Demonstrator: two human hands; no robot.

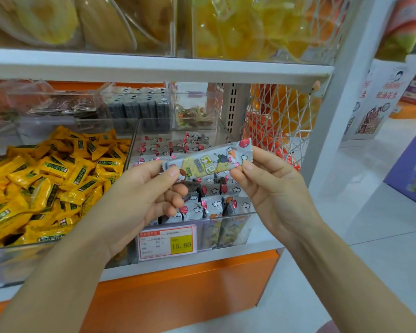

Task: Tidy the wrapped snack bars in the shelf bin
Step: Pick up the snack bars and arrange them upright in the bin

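Our left hand (144,188) and right hand (269,186) each pinch one end of a wrapped snack bar (209,157), held level just above the clear shelf bin (226,216), where more bars (211,205) stand upright; yellow packets (58,176) heap to the left

White shelf (226,257) bears the snack-bar bin (231,230) beside a yellow-sweets bin (46,258)

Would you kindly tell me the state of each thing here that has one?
snack bar: lifted above the bin, right end slightly higher, held at both ends.
left hand: pinches the bar's left end.
right hand: pinches the bar's right end.
clear bin: open-topped, bars standing inside.
yellow packets: heaped loosely.
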